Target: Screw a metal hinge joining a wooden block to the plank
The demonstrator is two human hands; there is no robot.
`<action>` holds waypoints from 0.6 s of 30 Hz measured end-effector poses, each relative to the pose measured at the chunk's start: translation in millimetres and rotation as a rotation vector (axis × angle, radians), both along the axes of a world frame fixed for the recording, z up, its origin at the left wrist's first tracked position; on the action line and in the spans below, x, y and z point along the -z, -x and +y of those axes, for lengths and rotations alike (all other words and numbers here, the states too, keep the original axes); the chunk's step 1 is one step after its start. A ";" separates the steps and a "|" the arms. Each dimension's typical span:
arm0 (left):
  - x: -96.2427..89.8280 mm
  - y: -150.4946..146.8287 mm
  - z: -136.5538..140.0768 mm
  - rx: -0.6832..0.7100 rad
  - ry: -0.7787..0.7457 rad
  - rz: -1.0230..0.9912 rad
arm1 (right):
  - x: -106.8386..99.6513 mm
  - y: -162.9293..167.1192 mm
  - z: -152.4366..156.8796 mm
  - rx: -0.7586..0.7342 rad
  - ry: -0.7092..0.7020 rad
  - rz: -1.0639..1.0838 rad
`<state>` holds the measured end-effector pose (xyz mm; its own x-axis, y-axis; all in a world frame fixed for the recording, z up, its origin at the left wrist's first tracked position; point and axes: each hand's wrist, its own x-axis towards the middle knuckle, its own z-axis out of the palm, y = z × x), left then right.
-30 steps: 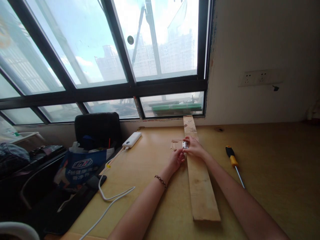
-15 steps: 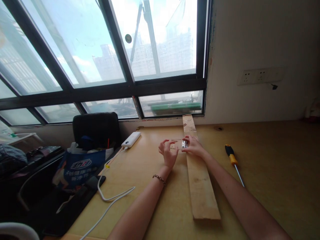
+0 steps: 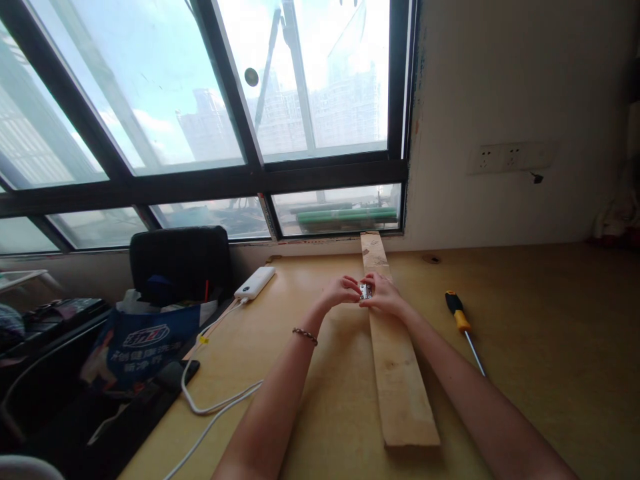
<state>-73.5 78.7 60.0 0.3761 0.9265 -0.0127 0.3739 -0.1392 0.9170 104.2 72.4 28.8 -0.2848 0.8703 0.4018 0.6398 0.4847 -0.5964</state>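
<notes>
A small silver hinge (image 3: 366, 291) with dark screw holes is held over the far part of a long wooden board (image 3: 400, 373). My right hand (image 3: 384, 293) is closed on the hinge from the right, thumb and fingers at its edges. From the left, my left hand (image 3: 343, 291) reaches in with its fingers bent together and the tips at the hinge's left edge. Whether the hinge touches the board is hidden by my fingers. To the right of the board lies a screwdriver (image 3: 460, 313) with a black and yellow handle.
The board lies on a wooden table (image 3: 320, 400), its far end by the window. A white power bank (image 3: 255, 283) with a white cable (image 3: 215, 408) is at the left. Beyond the table's left edge stand a black chair (image 3: 183, 263) and a blue bag (image 3: 135, 350).
My left hand has moved right and closed its fingers at the hinge; before, it was apart with fingers curled in the air. My right hand stays on the hinge. The view shifted slightly.
</notes>
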 end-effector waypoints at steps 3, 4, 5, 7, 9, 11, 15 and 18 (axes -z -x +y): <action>1.4 2.1 5.4 0.116 0.097 -0.096 | -0.5 -0.3 -0.1 -0.006 -0.005 -0.012; 1.8 2.0 5.7 0.117 0.077 -0.075 | -0.4 -0.3 0.1 -0.008 -0.007 -0.019; 2.0 1.8 5.4 0.104 0.038 -0.035 | -0.2 -0.3 0.5 -0.008 -0.007 -0.026; 1.6 1.3 3.3 0.064 -0.064 0.076 | 0.7 -0.1 1.5 -0.007 -0.005 -0.036; -0.1 0.7 -0.2 0.031 -0.158 0.199 | 1.7 0.2 2.3 -0.002 0.002 -0.023; -2.9 -0.5 -4.1 0.001 -0.240 0.316 | 2.2 0.6 2.6 -0.004 0.011 0.000; -7.4 -4.9 -10.2 -0.022 -0.376 0.463 | 1.5 0.7 1.7 -0.024 0.026 0.019; -6.2 -7.9 -11.6 -0.024 -0.456 0.482 | 0.5 0.3 0.9 -0.019 0.023 0.030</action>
